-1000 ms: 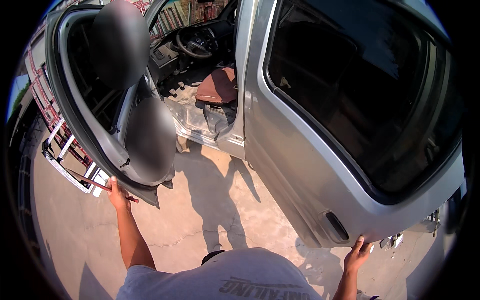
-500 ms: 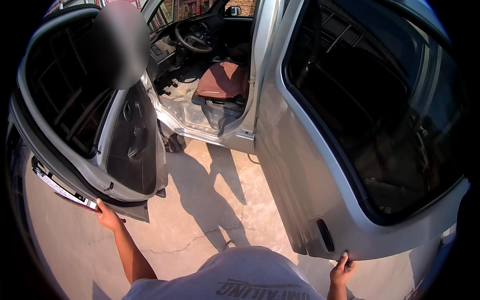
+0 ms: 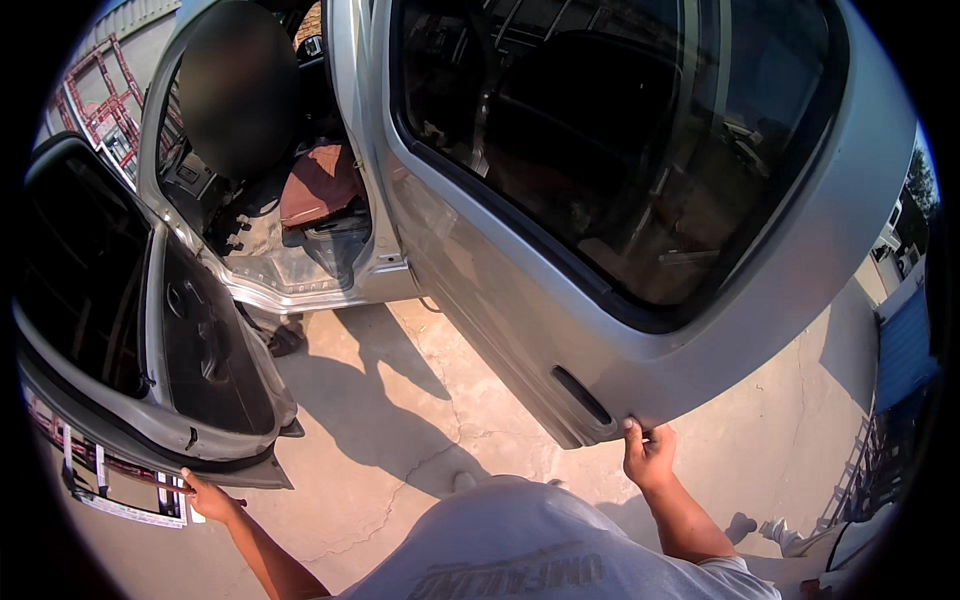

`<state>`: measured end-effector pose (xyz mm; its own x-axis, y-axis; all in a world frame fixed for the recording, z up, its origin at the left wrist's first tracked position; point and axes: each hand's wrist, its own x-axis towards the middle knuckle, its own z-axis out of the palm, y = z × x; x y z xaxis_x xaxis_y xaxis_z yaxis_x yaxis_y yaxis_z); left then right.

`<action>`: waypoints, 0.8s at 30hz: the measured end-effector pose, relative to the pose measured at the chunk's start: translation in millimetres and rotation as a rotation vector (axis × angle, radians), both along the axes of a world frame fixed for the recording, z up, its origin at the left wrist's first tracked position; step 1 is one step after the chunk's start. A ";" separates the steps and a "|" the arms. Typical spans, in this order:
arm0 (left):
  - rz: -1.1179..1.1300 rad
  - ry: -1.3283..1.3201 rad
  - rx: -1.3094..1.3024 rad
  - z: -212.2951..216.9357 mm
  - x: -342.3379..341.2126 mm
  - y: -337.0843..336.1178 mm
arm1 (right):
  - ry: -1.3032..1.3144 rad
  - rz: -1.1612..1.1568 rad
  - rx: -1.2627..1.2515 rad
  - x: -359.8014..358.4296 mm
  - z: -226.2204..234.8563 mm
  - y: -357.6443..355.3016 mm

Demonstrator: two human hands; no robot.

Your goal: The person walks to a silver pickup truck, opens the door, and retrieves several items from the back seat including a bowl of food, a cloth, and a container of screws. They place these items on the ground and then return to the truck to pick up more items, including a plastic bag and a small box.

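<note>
Head view: left hand (image 3: 208, 497) grips front door (image 3: 150, 400) bottom edge; right hand (image 3: 648, 455) grips rear door (image 3: 640, 300) edge; concrete (image 3: 400, 420) open btwn.

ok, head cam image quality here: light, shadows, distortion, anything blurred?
Head view: hard sunlight, with sharp dark shadows on the concrete ground. Fisheye bends the silver rear door and front door toward the black rim. The tinted window shows reflections. A dark smudged blur patch sits at upper left. The left hand and right hand at the door edges are in focus.
</note>
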<state>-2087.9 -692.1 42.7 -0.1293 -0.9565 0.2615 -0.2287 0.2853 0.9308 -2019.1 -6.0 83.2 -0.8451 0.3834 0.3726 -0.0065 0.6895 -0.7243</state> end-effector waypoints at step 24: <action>-1.350 -1.619 0.641 -248.4 171.2 405.7 | -0.602 0.337 -0.821 184.0 -114.6 228.9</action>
